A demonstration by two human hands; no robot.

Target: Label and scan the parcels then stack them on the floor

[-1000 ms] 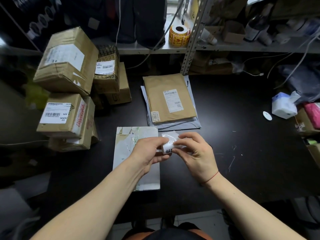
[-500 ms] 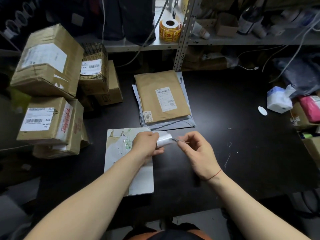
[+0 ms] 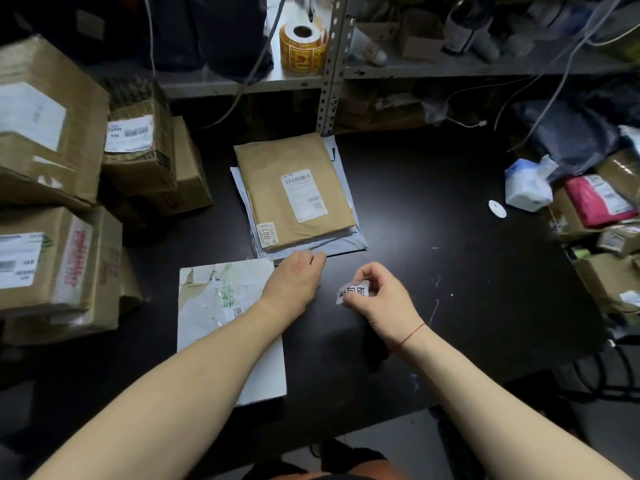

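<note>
Right hand (image 3: 381, 296) low over the dark worktop (image 3: 433, 209), towards its front edge; fingers (image 3: 375, 276) curled, pinching with the thumb a small white label (image 3: 354, 292) printed with black characters, label clear of every parcel. Red cord (image 3: 410, 336) round the right wrist. Left hand (image 3: 294, 285) just beside it, knuckles up, fingers bent down at the near edge of the grey mailers (image 3: 346, 242); fingertips hidden, so grip or mere contact not determinable. Left forearm across the right side of a flat white parcel (image 3: 221, 306) lying on the worktop directly in front, surface patched with torn tape and paper remnants. Behind it, touching or nearly so: the stack of grey mailers, topped by a brown padded envelope (image 3: 294, 188) bearing a white shipping label and a small tag marked 0073. At far left, labelled cardboard boxes (image 3: 48, 265) piled in two tiers, more boxes behind. On the metal shelf (image 3: 242, 85) at the rear, a roll of yellow stickers (image 3: 303, 46). At right, a white tissue pack (image 3: 526, 188), a small white disc (image 3: 497, 208) just beside it, and a pink parcel (image 3: 599, 202) among further cartons.
</note>
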